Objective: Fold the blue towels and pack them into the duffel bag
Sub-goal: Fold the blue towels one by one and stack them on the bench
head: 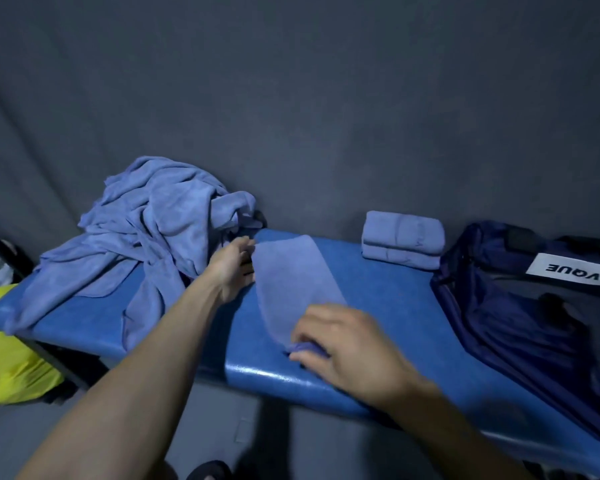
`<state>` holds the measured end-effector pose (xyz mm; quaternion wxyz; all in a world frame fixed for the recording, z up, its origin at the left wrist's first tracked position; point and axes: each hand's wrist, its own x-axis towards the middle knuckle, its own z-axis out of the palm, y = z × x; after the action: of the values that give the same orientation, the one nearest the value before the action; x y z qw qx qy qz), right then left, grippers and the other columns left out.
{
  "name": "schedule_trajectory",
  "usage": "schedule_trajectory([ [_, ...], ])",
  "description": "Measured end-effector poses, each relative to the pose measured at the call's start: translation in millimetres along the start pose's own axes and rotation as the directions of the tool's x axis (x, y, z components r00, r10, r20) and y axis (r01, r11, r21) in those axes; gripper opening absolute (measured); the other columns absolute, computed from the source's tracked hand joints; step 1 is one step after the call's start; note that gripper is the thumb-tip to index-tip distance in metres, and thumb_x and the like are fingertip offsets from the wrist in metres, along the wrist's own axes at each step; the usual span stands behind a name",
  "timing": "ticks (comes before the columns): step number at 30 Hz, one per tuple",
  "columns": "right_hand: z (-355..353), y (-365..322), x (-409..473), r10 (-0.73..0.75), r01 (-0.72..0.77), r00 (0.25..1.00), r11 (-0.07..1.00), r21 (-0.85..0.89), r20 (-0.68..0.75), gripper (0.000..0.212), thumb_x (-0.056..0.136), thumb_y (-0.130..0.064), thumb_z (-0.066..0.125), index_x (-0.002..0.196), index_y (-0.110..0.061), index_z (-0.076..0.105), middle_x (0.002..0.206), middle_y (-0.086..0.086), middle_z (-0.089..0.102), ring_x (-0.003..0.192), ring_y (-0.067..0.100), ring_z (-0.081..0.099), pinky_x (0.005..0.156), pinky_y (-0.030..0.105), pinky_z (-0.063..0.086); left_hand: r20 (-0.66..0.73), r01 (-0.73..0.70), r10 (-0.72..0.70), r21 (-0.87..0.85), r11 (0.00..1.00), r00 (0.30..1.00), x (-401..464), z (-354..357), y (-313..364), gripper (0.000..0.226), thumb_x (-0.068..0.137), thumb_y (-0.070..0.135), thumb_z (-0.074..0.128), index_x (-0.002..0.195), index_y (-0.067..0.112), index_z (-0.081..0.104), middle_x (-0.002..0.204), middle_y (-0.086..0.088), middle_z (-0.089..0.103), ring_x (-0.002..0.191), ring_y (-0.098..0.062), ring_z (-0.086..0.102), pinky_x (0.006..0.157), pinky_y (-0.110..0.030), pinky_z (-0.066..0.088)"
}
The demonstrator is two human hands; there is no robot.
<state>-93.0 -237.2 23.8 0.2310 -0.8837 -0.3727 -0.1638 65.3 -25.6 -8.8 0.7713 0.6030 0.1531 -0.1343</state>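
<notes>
While pinching the near end of a flat, pale blue cloth towel (pixel 293 282), right hand (pixel 347 348), fingers curled. Left hand (pixel 234 268) gripping its far edge. Beyond right fingertips: folded towel stack (pixel 402 240), navy duffel bag (pixel 520 306).

"LVQUE", upside down, on bag label (pixel 574 270)

towel pile (pixel 146 230) left on bench (pixel 378 299), folded towels (pixel 402 240) behind, duffel bag (pixel 534 306) right

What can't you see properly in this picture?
- Duffel bag: head view, cut off by the right edge.
- Right hand: blurred; its fingertips hide the towel corner.
- Towel pile: crumpled, count unclear.
- Yellow thing: cut off at left.
</notes>
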Motion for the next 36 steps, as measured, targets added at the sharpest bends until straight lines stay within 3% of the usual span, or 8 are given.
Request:
schedule_trajectory([
  [8,49,-17,-9,-0.176,0.203,0.972,0.963,-0.177,0.153,0.007,0.085,-0.026,0.06,0.085,-0.02,0.059,0.084,-0.001,0.056,0.073,0.022,0.054,0.057,0.032,0.044,0.043,-0.355,0.397,0.544,0.76,0.917,17,8,-7,0.069,0.099,0.005,0.058,0.16,0.017,0.029,0.16,0.004,0.036,0.146,-0.014,0.034,0.109,-0.022,0.029],
  [13,52,-16,-15,-0.171,0.189,0.97,0.977,-0.096,0.175,0.023,0.088,-0.039,0.071,0.089,-0.018,0.06,0.088,-0.001,0.056,0.081,0.021,0.052,0.065,0.034,0.044,0.252,-0.47,0.544,0.827,0.308,0.8,7,-10,-2,0.073,0.094,0.016,0.066,0.159,0.016,0.033,0.167,-0.008,0.025,0.155,-0.028,0.022,0.124,-0.042,0.023],
  [19,11,14,-25,0.071,-0.068,0.996,0.996,-0.055,0.055,0.031,0.098,-0.048,0.057,0.111,-0.022,0.069,0.119,-0.006,0.061,0.11,0.017,0.057,0.091,0.039,0.05,0.669,-0.684,0.287,0.727,-0.06,0.686,-53,-19,-10,0.036,0.094,0.022,0.07,0.13,0.021,0.069,0.151,-0.008,0.051,0.139,-0.024,0.049,0.112,-0.035,0.039],
  [22,3,35,-52,0.22,-0.187,0.94,0.971,-0.148,0.26,0.057,0.1,-0.064,0.04,0.149,-0.036,0.046,0.163,-0.012,0.029,0.15,0.01,0.025,0.121,0.034,0.027,0.706,-0.706,0.182,0.704,-0.077,0.685,-85,-27,-16,0.033,0.091,0.028,0.07,0.124,0.032,0.071,0.144,0.004,0.055,0.129,-0.015,0.054,0.106,-0.038,0.046],
  [26,5,40,-83,0.235,-0.165,0.872,0.967,-0.194,0.43,0.073,0.099,-0.074,0.031,0.16,-0.045,0.002,0.166,-0.023,-0.016,0.152,-0.001,-0.019,0.125,0.026,-0.009,0.743,-0.737,0.056,0.669,-0.096,0.667,-132,-25,-24,0.048,0.088,0.057,0.066,0.131,0.038,0.063,0.134,0.016,0.055,0.123,-0.008,0.053,0.102,-0.038,0.048],
  [29,9,40,-92,0.236,-0.196,0.917,0.969,-0.154,0.322,0.068,0.101,-0.069,0.034,0.161,-0.038,0.022,0.169,-0.018,0.006,0.155,0.003,0.003,0.125,0.022,-0.001,0.727,-0.683,0.022,0.654,-0.325,0.686,-160,-15,-45,0.065,0.079,0.066,0.068,0.135,0.038,0.052,0.134,0.013,0.048,0.119,-0.014,0.048,0.092,-0.037,0.052],
  [32,11,37,-89,0.179,-0.162,0.973,0.979,-0.119,0.147,0.046,0.102,-0.054,0.047,0.136,-0.027,0.061,0.145,-0.009,0.052,0.126,0.015,0.052,0.109,0.028,0.041,0.772,-0.599,0.133,0.577,-0.555,0.622,-178,-4,-71,0.056,0.073,0.052,0.076,0.118,0.026,0.054,0.113,0.006,0.052,0.098,-0.02,0.054,0.064,-0.034,0.051],
  [36,3,30,-81,0.161,-0.156,0.983,0.986,-0.063,0.086,0.006,0.099,-0.031,0.061,0.098,-0.026,0.062,0.104,-0.015,0.051,0.086,0.01,0.052,0.074,0.03,0.048,0.796,-0.525,0.266,0.57,-0.632,0.545,-183,-4,-91,0.035,0.072,0.016,0.075,0.102,0.022,0.058,0.093,0.005,0.051,0.081,-0.021,0.053,0.052,-0.032,0.044],
])
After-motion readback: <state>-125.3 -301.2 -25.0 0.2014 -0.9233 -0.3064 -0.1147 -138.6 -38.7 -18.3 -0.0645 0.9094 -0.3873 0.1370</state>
